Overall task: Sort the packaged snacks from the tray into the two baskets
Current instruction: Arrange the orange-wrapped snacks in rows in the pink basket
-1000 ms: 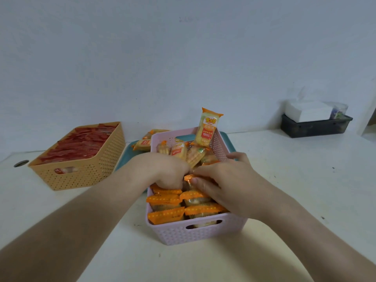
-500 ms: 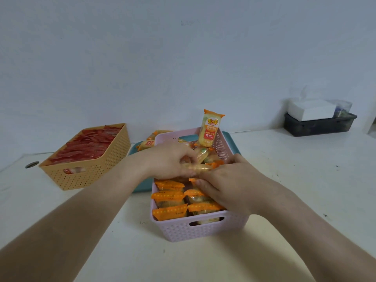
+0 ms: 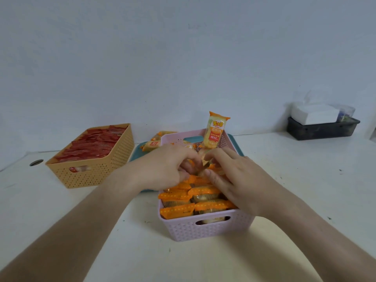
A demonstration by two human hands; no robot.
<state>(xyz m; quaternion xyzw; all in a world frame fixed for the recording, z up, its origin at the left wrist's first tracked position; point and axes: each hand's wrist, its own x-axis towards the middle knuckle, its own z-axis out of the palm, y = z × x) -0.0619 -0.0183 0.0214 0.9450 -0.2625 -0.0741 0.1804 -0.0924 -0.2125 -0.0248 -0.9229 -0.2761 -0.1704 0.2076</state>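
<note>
The perforated pink plastic basket and perforated tan plastic basket look matt; the orange-edged snack wrappers seem glossy film.

Your near basket sits on the worktop straight before you, full of packets, with an upright packet at its far wall. The tray lies behind it, the second basket to its left, a bin far right.

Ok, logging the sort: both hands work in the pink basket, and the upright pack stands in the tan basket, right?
No. The head view shows the upright pack standing in the pink basket, against its far wall; the tan basket holds red packs. The left hand and right hand do work in the pink basket.
</note>
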